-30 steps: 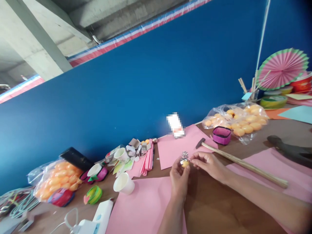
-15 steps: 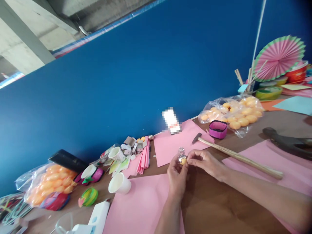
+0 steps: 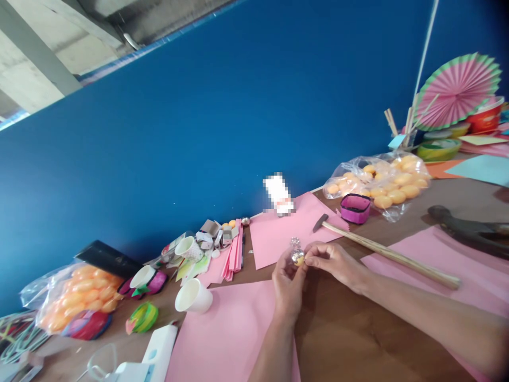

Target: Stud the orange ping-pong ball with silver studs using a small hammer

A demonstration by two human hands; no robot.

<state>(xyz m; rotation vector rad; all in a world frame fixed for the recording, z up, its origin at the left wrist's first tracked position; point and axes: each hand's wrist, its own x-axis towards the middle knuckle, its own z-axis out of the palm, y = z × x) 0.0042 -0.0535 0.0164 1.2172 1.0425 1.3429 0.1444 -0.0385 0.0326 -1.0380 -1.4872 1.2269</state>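
Low in the middle of the view, my left hand (image 3: 287, 280) holds a small ball (image 3: 298, 258) between thumb and fingers. Shiny silver covers much of the ball, and a yellow-orange patch shows low on its side. My right hand (image 3: 334, 263) is closed in a pinch at the ball's right side; whatever is between its fingertips is too small to make out. Just beyond the ball lies a little cluster of shiny silver pieces (image 3: 295, 242). A wooden-handled hammer (image 3: 387, 253) rests on the table to the right of my hands.
Pink sheets (image 3: 234, 318) cover parts of the brown table (image 3: 350, 334). A paper cup (image 3: 194, 297) and power strip (image 3: 157, 353) stand left. Bags of orange balls (image 3: 85, 294) lie at both sides. A purple container (image 3: 355, 209) sits beyond the hammer, before a blue wall (image 3: 222, 106).
The ball is turned slightly in my left hand, so more silver and less orange faces me. My right fingertips stay at its side. The view has shifted a little.
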